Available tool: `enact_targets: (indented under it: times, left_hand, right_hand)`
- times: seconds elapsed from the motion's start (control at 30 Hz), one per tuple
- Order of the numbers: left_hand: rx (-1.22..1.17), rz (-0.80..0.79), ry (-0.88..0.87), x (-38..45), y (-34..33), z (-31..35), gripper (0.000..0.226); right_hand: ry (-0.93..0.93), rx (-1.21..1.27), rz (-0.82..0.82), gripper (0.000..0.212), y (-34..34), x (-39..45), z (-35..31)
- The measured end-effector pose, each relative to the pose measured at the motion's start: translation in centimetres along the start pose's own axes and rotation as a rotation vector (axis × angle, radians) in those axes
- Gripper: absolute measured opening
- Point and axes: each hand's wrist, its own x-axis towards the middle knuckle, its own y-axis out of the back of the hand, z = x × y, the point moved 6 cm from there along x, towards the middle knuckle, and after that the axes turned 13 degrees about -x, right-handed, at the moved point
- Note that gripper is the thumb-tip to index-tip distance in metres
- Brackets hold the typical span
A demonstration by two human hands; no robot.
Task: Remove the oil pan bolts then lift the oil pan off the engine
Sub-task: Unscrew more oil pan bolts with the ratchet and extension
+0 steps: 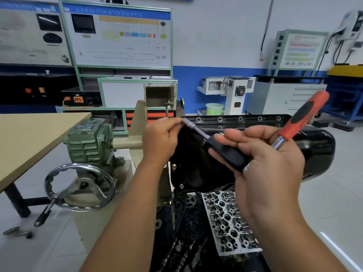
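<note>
The black oil pan (314, 146) sits on the engine (227, 218), bolted along its far flange edge. The right hand (269, 163) grips 2 tools: a black-handled driver (225, 152) and an orange-handled ratchet (302, 116). The left hand's (161, 142) fingers (172, 122) pinch the driver's socket (187, 122).

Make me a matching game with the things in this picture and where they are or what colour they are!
Things:
1. oil pan
2. ratchet handle
3. handwheel
4. socket

Descriptions:
A. orange and black
B. shiny black, on the engine
C. pinched by the left hand
D. silver, low beside the green gearbox

Pairs: 1-B, 2-A, 3-D, 4-C
</note>
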Motion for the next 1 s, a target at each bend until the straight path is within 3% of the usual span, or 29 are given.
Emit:
enact_targets:
  times: [0.17,0.47,0.63,0.7,0.87,0.93,1.0]
  left_hand:
    - [-0.082,0.076,0.064,0.1,0.1,-1.2,0.012]
    - [-0.226,0.108,0.103,-1.0,1.2,-1.3,0.017]
    - [-0.28,0.118,0.23,-2.0,0.5,-1.5,0.025]
    - [-0.288,0.115,0.265,-2.3,0.2,-1.3,0.028]
    - [-0.289,0.082,0.347,-3.2,-0.2,-0.6,0.038]
    - [-0.338,0.1,0.413,-3.9,-0.4,-0.1,0.041]
    - [-0.372,0.098,0.366,-4.5,-0.3,1.9,0.041]
  right_hand:
    - [0.004,-0.109,0.003,0.031,-1.2,0.4,-0.2]
    - [0.017,-0.226,0.021,0.035,-2.8,1.6,-0.5]
    - [0.043,-0.285,0.001,0.032,-3.1,1.5,-0.2]
    - [0.095,-0.461,-0.024,0.03,-3.4,1.7,-0.6]
    - [0.401,-1.37,-0.301,0.027,-6.7,0.9,-3.2]
    - [0.43,-1.523,-0.382,0.02,-7.7,0.6,-4.0]
    - [0.333,-1.479,-0.389,0.015,-7.6,1.0,-4.5]
